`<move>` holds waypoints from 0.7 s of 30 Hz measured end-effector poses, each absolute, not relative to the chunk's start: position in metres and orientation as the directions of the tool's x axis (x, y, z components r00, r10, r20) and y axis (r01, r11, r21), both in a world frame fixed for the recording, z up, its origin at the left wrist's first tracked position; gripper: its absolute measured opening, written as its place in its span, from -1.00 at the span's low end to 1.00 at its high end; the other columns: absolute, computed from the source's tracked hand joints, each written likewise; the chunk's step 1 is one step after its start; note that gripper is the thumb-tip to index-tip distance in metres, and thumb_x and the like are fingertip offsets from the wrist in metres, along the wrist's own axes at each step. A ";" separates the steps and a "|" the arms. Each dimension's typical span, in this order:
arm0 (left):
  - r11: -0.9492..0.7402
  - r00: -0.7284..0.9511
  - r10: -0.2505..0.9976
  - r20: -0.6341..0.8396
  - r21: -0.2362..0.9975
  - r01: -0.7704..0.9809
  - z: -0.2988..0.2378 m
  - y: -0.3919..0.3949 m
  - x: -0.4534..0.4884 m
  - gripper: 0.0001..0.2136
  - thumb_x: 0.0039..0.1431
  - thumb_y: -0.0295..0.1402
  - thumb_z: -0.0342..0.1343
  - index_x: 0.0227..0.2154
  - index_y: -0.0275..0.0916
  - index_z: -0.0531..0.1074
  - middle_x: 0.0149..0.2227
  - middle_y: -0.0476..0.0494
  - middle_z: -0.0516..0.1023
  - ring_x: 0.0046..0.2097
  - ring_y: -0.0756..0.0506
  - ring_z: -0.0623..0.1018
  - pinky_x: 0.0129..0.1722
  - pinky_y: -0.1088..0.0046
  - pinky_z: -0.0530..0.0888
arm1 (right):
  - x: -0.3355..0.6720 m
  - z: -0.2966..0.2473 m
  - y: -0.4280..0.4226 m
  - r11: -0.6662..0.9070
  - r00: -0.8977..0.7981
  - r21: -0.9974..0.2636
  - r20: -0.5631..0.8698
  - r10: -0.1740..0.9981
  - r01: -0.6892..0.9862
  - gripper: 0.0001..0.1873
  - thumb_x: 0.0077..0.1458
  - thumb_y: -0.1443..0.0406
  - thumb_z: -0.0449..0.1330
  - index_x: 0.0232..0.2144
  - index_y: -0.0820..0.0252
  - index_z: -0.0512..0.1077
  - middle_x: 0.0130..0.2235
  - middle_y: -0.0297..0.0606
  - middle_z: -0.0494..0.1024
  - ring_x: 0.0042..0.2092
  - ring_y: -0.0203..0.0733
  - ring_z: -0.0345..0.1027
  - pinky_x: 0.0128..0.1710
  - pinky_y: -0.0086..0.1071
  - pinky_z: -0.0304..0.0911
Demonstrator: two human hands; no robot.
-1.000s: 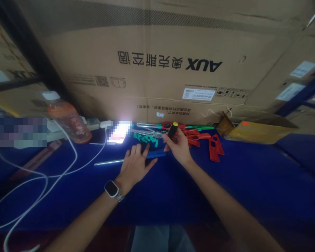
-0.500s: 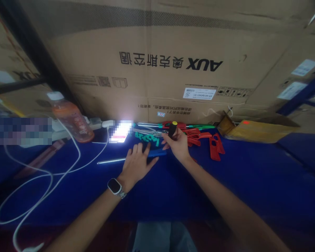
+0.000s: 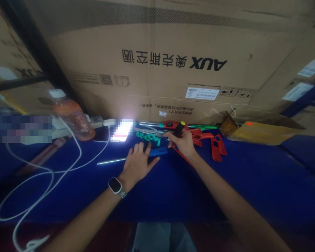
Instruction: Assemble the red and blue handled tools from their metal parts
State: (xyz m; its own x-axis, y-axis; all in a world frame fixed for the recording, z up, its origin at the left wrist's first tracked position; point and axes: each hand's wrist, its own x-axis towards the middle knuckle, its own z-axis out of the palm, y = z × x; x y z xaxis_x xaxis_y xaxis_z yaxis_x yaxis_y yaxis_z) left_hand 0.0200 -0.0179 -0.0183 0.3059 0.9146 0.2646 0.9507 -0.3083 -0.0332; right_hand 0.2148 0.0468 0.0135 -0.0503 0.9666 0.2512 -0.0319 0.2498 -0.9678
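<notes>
My left hand [image 3: 138,161] lies flat with fingers spread on a blue-handled screwdriver [image 3: 126,158] whose metal shaft points left on the blue cloth. A watch sits on that wrist. My right hand [image 3: 184,144] is closed round a black tool handle with a yellow end [image 3: 179,128], held upright just above the cloth. Behind both hands lies a row of tools: pliers [image 3: 150,132], a dark pouch with teal lettering [image 3: 148,139], and red-handled tools [image 3: 199,134].
A large AUX cardboard box [image 3: 173,63] walls off the back. An orange drink bottle [image 3: 73,115], a power strip and looping white cables [image 3: 42,175] are at the left, a lit phone [image 3: 122,130] behind, red plastic pieces [image 3: 216,147] and a yellow packet [image 3: 254,132] at the right.
My right hand with the black handle has shifted slightly right. The left hand stays flat on the screwdriver. The view has drifted a little.
</notes>
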 end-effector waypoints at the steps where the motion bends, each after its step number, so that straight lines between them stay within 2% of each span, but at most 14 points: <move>1: -0.309 0.305 0.913 0.270 -0.029 0.951 -0.019 -0.018 0.020 -0.30 0.37 0.11 -0.30 0.32 -0.33 0.20 -0.02 -0.38 0.36 0.00 -0.32 0.35 -0.05 0.10 0.37 | 0.210 0.013 0.048 0.239 -0.019 -0.970 0.240 0.971 -0.041 -0.47 -0.24 -0.07 0.46 -0.47 0.19 0.38 -0.53 -0.30 0.58 -0.68 -0.30 0.37 -0.76 -0.50 0.16; 5: -0.314 0.306 0.910 0.280 -0.017 0.949 -0.020 -0.018 0.019 -0.30 0.38 0.10 -0.30 0.32 -0.33 0.21 -0.03 -0.38 0.35 -0.01 -0.32 0.34 -0.05 0.10 0.36 | 0.197 0.010 0.048 0.208 0.016 -0.976 0.207 0.978 -0.058 -0.43 -0.23 -0.06 0.46 -0.37 0.13 0.29 -0.60 -0.44 0.51 -0.69 -0.26 0.39 -0.78 -0.52 0.20; 8: -0.312 0.305 0.914 0.268 -0.016 0.950 -0.019 -0.018 0.019 -0.31 0.38 0.10 -0.29 0.31 -0.33 0.22 -0.03 -0.37 0.35 -0.01 -0.32 0.35 -0.05 0.11 0.35 | 0.200 0.012 0.044 0.223 -0.061 -0.972 0.228 0.972 -0.080 -0.38 -0.25 -0.02 0.48 -0.26 0.10 0.29 -0.59 -0.53 0.47 -0.66 -0.25 0.42 -0.72 -0.49 0.30; 11: -0.306 0.298 0.923 0.245 -0.003 0.952 -0.017 -0.018 0.020 -0.32 0.38 0.09 -0.28 0.31 -0.31 0.23 -0.02 -0.37 0.35 0.01 -0.33 0.35 -0.04 0.11 0.35 | 0.213 0.018 0.040 0.193 -0.232 -0.974 0.216 0.948 -0.118 -0.40 -0.14 -0.05 0.42 -0.17 0.12 0.36 -0.48 -0.47 0.51 -0.56 -0.24 0.49 -0.60 -0.41 0.45; 13: -0.307 0.297 0.924 0.240 0.007 0.952 -0.017 -0.018 0.020 -0.33 0.38 0.09 -0.27 0.31 -0.30 0.22 -0.01 -0.37 0.35 0.01 -0.33 0.35 -0.04 0.09 0.35 | 0.221 0.022 0.038 0.169 -0.333 -0.979 0.199 0.922 -0.119 -0.48 -0.04 -0.07 0.36 -0.21 0.17 0.42 -0.36 -0.33 0.57 -0.45 -0.21 0.55 -0.48 -0.36 0.51; 15: -0.308 0.297 0.922 0.248 0.005 0.951 -0.018 -0.018 0.020 -0.33 0.37 0.09 -0.26 0.31 -0.30 0.22 0.00 -0.37 0.35 0.02 -0.33 0.35 -0.04 0.09 0.36 | 0.225 0.022 0.039 0.202 -0.338 -0.976 0.218 0.915 -0.085 -0.54 -0.02 -0.04 0.36 -0.29 0.21 0.44 -0.32 -0.24 0.60 -0.43 -0.22 0.54 -0.53 -0.41 0.45; 17: -0.307 0.298 0.919 0.258 -0.006 0.952 -0.019 -0.018 0.020 -0.33 0.37 0.10 -0.26 0.31 -0.30 0.23 -0.01 -0.37 0.35 0.02 -0.33 0.35 -0.04 0.11 0.36 | 0.222 0.019 0.042 0.253 -0.259 -0.966 0.260 0.930 -0.061 -0.55 -0.07 -0.01 0.41 -0.39 0.20 0.39 -0.31 -0.21 0.62 -0.51 -0.26 0.49 -0.67 -0.48 0.30; 19: -0.304 0.297 0.919 0.261 -0.014 0.952 -0.019 -0.018 0.020 -0.32 0.37 0.10 -0.26 0.31 -0.30 0.23 -0.02 -0.37 0.35 0.01 -0.32 0.35 -0.05 0.12 0.36 | 0.213 0.015 0.046 0.276 -0.158 -0.958 0.285 0.945 -0.077 -0.49 -0.15 0.01 0.46 -0.46 0.14 0.26 -0.30 -0.22 0.64 -0.59 -0.28 0.45 -0.77 -0.50 0.15; 21: -0.306 0.299 0.918 0.261 -0.014 0.952 -0.019 -0.018 0.019 -0.32 0.37 0.10 -0.27 0.30 -0.31 0.24 -0.03 -0.37 0.36 0.00 -0.32 0.36 -0.05 0.12 0.36 | 0.202 0.010 0.048 0.265 -0.086 -0.958 0.274 0.958 -0.105 -0.40 -0.20 -0.01 0.48 -0.47 0.09 0.14 -0.42 -0.31 0.61 -0.65 -0.27 0.41 -0.81 -0.51 0.06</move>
